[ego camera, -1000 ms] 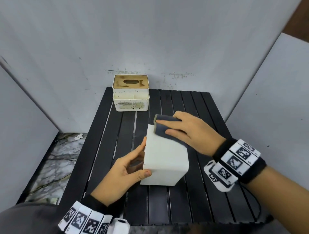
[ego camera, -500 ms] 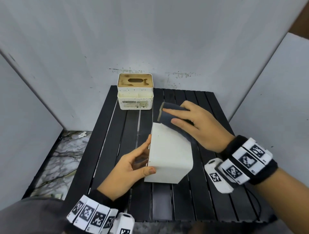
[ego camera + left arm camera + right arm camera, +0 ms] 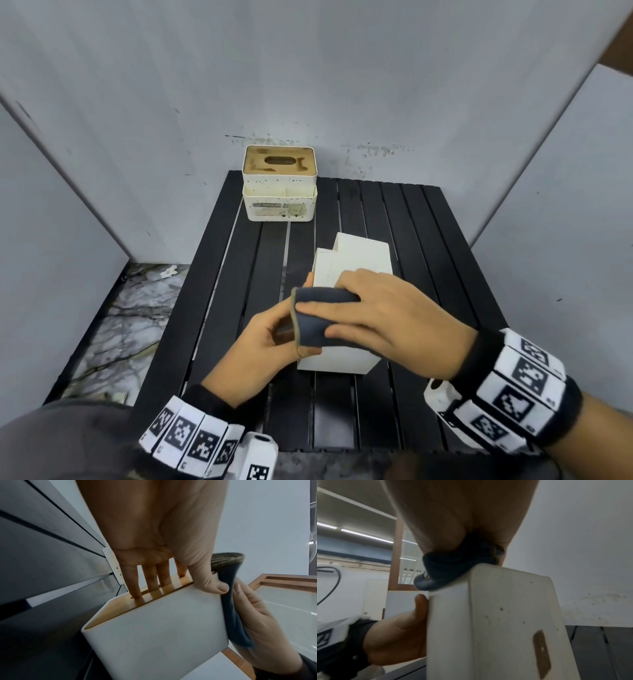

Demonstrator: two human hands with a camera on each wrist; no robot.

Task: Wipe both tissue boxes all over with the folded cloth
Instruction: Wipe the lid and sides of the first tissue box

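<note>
A white tissue box (image 3: 356,260) lies on its side mid-table, wooden lid facing left. My left hand (image 3: 263,342) grips its near-left corner: the fingers (image 3: 135,588) lie on the lid and the thumb on the white face (image 3: 154,628). My right hand (image 3: 376,308) holds the dark blue folded cloth (image 3: 318,318) and presses it over the box's near top edge, right beside the left thumb. The right wrist view shows the cloth (image 3: 453,566) bunched under the palm on the box's corner (image 3: 496,615). The second tissue box (image 3: 279,188), speckled white with a wooden lid, stands at the back left.
The black slatted table (image 3: 428,257) is enclosed by grey panels at the back and on both sides. A marbled floor (image 3: 113,318) shows past the table's left edge.
My right hand has drawn the cloth from the box's far end back to its near-left top edge. The left hand has kept its grip on the box.
</note>
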